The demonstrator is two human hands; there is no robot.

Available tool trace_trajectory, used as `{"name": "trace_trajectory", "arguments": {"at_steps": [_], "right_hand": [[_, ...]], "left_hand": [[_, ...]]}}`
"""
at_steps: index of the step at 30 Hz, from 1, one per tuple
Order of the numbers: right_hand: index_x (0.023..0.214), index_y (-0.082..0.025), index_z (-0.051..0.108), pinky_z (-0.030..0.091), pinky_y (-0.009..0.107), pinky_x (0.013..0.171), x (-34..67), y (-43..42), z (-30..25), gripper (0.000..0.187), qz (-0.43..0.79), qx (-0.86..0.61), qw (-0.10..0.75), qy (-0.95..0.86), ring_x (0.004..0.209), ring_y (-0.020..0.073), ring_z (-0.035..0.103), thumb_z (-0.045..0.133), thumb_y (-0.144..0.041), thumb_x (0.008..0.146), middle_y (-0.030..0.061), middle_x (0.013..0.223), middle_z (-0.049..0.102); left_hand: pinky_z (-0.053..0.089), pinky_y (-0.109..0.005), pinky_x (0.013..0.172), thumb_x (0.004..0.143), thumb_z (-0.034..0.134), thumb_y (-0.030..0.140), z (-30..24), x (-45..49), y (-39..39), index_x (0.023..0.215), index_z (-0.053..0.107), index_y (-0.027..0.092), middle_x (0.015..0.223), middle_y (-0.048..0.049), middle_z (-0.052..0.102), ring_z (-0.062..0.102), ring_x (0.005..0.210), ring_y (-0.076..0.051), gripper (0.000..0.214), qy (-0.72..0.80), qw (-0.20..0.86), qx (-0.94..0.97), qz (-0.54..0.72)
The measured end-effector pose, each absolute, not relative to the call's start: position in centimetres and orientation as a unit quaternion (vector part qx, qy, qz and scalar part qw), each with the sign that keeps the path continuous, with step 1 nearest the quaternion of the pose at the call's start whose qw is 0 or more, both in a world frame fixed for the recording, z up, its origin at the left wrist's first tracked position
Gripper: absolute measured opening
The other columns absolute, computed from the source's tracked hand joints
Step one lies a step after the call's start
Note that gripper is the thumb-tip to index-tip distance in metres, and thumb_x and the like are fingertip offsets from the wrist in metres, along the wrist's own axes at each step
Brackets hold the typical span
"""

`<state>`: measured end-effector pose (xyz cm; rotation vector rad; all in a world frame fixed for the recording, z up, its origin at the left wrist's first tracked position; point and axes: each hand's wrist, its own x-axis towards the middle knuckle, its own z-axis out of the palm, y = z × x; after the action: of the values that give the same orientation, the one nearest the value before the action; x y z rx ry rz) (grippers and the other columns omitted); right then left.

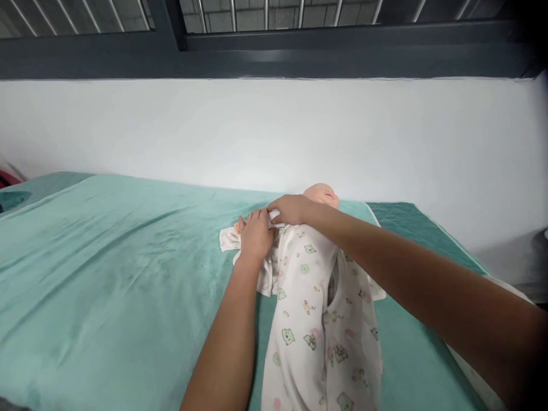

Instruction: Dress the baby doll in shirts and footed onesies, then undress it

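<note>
A baby doll (319, 193) lies on its back on a green cover, its head toward the wall. White baby clothes (306, 297) printed with small green and pink animals lie over its body and stretch toward me. My left hand (257, 235) is closed round the doll's arm and sleeve on the left side; the doll's small hand (237, 228) peeks out beside my fingers. Just above, my right hand (291, 209) reaches across the doll's chest and pinches the white cloth (273, 216) near the shoulder. The doll's other arm is hidden behind my right forearm.
The bed's green cover (107, 274) spreads widely to the left, with soft creases. A darker green quilted pad (411, 228) shows at the right. A white wall (214, 131) rises directly behind, below a dark window frame (278, 54) with metal bars.
</note>
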<state>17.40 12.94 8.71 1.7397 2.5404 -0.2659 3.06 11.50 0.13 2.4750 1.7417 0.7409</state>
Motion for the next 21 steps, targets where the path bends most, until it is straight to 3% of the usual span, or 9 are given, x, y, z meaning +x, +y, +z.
{"name": "trace_trajectory", "arguments": {"at_steps": [4,8,11,15,19,21], "right_hand": [[0.131,-0.028,0.059,0.047,0.033,0.089,18.8,12.3,8.6,0.044,-0.120,0.586,-0.061,0.799,0.111,0.0245,0.063,0.053,-0.043,0.091,0.0048,0.130,0.065],[0.119,-0.027,0.065,0.046,0.033,0.093,23.1,8.9,7.9,0.036,-0.090,0.629,-0.251,0.730,0.109,0.0218,0.062,0.041,-0.042,0.097,0.0037,0.124,0.068],[0.123,-0.024,0.062,0.046,0.038,0.096,27.1,5.2,4.8,0.037,-0.035,0.707,-0.365,0.605,0.115,0.0248,0.060,0.042,-0.038,0.095,0.0066,0.127,0.065],[0.130,-0.014,0.057,0.040,0.047,0.103,30.6,1.5,-1.1,0.048,0.053,0.761,-0.347,0.546,0.123,0.0323,0.053,0.047,-0.041,0.092,0.0158,0.131,0.061],[0.125,-0.021,0.060,0.042,0.045,0.097,31.9,0.5,-3.3,0.042,0.050,0.784,-0.283,0.550,0.117,0.0308,0.056,0.042,-0.045,0.095,0.0120,0.127,0.064],[0.119,-0.025,0.064,0.044,0.041,0.090,32.4,0.6,-2.9,0.039,0.032,0.800,-0.276,0.532,0.110,0.0295,0.060,0.039,-0.044,0.096,0.0096,0.121,0.067]], "left_hand": [[0.022,-0.052,0.117,0.088,0.054,0.027,0.1,2.9,11.5,0.132,0.053,0.026,0.131,-0.0083,0.060,0.050,0.126,-0.027,0.044,0.581,-0.005,0.774,0.251],[0.021,-0.053,0.117,0.088,0.051,0.023,0.4,2.2,11.2,0.128,0.058,0.027,0.128,-0.0081,0.062,0.051,0.125,-0.027,0.041,0.631,-0.027,0.732,0.257],[0.016,-0.059,0.118,0.088,0.048,0.022,0.5,1.8,11.3,0.124,0.060,0.026,0.126,-0.0091,0.063,0.052,0.123,-0.028,0.038,0.657,-0.028,0.708,0.256],[0.013,-0.065,0.117,0.087,0.049,0.020,0.5,1.9,11.4,0.127,0.058,0.024,0.127,-0.0112,0.062,0.052,0.124,-0.031,0.042,0.653,-0.023,0.718,0.239],[0.017,-0.063,0.117,0.085,0.046,0.012,1.3,2.3,10.4,0.133,0.053,0.024,0.138,-0.0110,0.055,0.043,0.135,-0.031,0.050,0.629,-0.025,0.737,0.248],[0.022,-0.054,0.119,0.086,0.043,0.010,2.1,2.5,9.5,0.132,0.055,0.023,0.141,-0.0083,0.053,0.039,0.138,-0.027,0.050,0.590,-0.022,0.754,0.287]]}}
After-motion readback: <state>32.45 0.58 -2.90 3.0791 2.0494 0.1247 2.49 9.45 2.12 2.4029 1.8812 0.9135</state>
